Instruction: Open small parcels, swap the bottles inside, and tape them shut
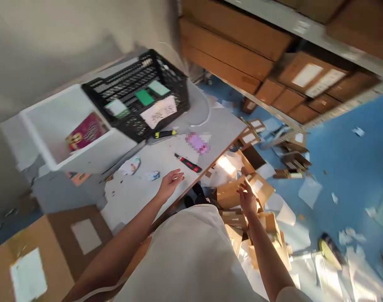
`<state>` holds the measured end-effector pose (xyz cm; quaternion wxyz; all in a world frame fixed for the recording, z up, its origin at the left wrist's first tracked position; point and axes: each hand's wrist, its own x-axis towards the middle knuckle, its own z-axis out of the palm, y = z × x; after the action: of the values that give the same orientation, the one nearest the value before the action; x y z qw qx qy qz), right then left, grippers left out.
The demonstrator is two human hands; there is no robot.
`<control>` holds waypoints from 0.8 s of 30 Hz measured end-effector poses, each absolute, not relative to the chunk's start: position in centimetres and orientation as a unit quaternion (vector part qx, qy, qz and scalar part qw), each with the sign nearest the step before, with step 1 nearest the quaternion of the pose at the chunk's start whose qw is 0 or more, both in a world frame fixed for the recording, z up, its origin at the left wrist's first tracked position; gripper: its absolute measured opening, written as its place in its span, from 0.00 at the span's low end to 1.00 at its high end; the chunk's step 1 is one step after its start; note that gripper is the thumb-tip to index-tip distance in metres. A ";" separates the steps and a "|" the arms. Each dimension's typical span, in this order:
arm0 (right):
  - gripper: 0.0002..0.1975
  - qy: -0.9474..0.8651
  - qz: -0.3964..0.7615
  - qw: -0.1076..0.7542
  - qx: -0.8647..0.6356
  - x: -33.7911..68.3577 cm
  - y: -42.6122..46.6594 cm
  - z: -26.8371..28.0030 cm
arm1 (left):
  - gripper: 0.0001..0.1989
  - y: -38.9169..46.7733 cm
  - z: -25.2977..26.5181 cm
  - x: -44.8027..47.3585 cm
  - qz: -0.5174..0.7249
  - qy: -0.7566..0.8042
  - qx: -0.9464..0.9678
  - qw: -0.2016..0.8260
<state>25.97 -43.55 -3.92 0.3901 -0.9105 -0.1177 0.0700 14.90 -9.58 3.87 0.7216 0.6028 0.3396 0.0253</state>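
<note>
My left hand (171, 183) hovers over the table's near edge, fingers loosely apart and holding nothing. Close by on the tabletop lies a red and black utility knife (188, 163). A yellow and black cutter (165, 134) rests farther back, in front of the black plastic crate (131, 133). To the right of that cutter is a pink, blurred-out object (198, 143). My right hand (247, 198) hangs off the table, above cardboard boxes on the floor; its fingers are spread and nothing shows in them.
A white bin (116, 144) holding a purple package (87, 132) stands beside the crate, which contains green and white cards. Crumpled scraps (130, 166) litter the table (175, 197). Large cartons (27, 256) are at lower left. Shelves of boxes (226, 46) line the back; opened cartons (231, 193) and paper cover the blue floor.
</note>
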 end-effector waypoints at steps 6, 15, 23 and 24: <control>0.24 -0.320 0.223 0.431 -0.814 33.7 -25.9 0.4 | 0.31 -6.3 2.3 9.0 0.163 0.436 0.570 0.677; 0.35 -0.527 0.409 0.186 -0.722 24.9 -5.0 -4.1 | 0.34 6.6 -2.8 5.4 0.066 0.519 0.799 0.296; 0.15 -0.424 0.424 0.261 -0.756 21.0 -7.7 -6.7 | 0.25 10.3 -6.7 8.7 -0.105 0.445 0.865 0.207; 0.15 -0.395 0.416 0.311 -0.758 21.4 -9.6 -6.3 | 0.21 9.8 -6.1 8.8 -0.107 0.444 0.867 0.200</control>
<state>21.39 -9.59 -6.30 0.3112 -0.7577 -0.3946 0.4164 8.75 9.85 -6.15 0.2001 0.8670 0.4436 -0.1074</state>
